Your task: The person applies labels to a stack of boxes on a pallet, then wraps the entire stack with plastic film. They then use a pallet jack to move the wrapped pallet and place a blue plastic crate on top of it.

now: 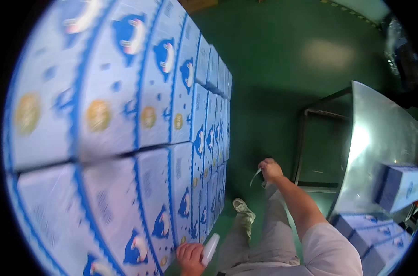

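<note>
At the lower edge, my left hand [190, 257] is closed beside the wall of stacked boxes [147, 103]. A smooth white tube-like thing [210, 249] sticks out at its thumb side, and I take it to be in my grip. My right hand [270, 169] is stretched forward over the floor, its fingers closed on a thin white strip [255, 176] that hangs down on the left. The pale boxes carry blue wavy edges, blue-and-white whale pictures and yellow round marks.
To the right stands a shiny metal table [363, 156] on a tubular frame [303, 142]. Several similar boxes [372, 232] lie at its near end, and another box [402, 187] sits farther along. Green floor [269, 69] runs between. Plastic-wrapped material [395, 46] is at far right.
</note>
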Demonstrator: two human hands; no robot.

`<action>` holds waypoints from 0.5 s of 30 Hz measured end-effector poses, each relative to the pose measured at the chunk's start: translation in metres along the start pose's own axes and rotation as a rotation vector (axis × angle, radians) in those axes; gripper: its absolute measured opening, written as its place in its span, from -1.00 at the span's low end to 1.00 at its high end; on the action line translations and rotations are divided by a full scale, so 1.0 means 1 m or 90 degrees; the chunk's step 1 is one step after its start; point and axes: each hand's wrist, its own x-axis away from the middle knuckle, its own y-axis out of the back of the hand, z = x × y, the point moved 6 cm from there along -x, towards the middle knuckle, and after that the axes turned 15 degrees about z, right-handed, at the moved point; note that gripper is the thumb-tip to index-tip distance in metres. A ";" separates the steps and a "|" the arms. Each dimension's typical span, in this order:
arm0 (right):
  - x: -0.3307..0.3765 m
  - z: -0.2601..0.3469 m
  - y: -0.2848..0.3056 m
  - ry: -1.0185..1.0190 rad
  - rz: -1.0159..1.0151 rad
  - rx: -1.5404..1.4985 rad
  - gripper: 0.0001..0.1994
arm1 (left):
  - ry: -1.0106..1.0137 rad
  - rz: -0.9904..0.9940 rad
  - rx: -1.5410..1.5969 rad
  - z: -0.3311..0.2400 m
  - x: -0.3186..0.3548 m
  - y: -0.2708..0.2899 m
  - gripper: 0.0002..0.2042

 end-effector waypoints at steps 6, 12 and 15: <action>-0.166 -0.062 -0.060 0.051 0.019 -0.022 -0.87 | -0.088 0.318 -0.502 0.049 0.023 -0.024 -0.77; -0.306 -0.088 -0.119 0.025 -0.017 -0.073 -0.88 | 0.082 0.137 -0.345 0.045 -0.013 -0.016 -0.69; -0.343 -0.071 -0.133 0.041 -0.039 -0.088 -0.88 | 0.081 0.184 -0.381 0.047 0.008 -0.020 -0.65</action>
